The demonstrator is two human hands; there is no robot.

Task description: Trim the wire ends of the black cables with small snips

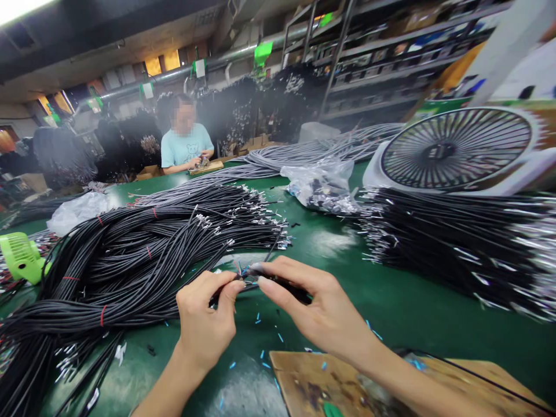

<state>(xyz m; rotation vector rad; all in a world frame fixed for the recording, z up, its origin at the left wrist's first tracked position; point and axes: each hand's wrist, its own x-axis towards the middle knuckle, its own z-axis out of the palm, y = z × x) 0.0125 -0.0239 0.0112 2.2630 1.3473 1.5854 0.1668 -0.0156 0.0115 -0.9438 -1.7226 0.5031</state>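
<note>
My left hand (207,310) is closed in a pinch on the end of a black cable (216,296). Thin coloured wires (242,269), some blue and some red, fan out between the fingertips of both hands. Close beside it, my right hand (315,298) is closed around a dark, slim thing (300,292) under the palm; whether it is a tool or a cable piece I cannot tell. Both hands are held above the green tabletop, their fingertips almost meeting. To their left lies a large pile of black cables (130,255), bundled with red ties.
A wooden board (313,379) lies at the front, with blue insulation scraps (258,317) nearby. More black cables (452,243) are stacked at right below a fan (456,150). A plastic bag (321,179), grey cables (278,159) and a green fan (21,255) stand around. Across the table a person (186,142) works.
</note>
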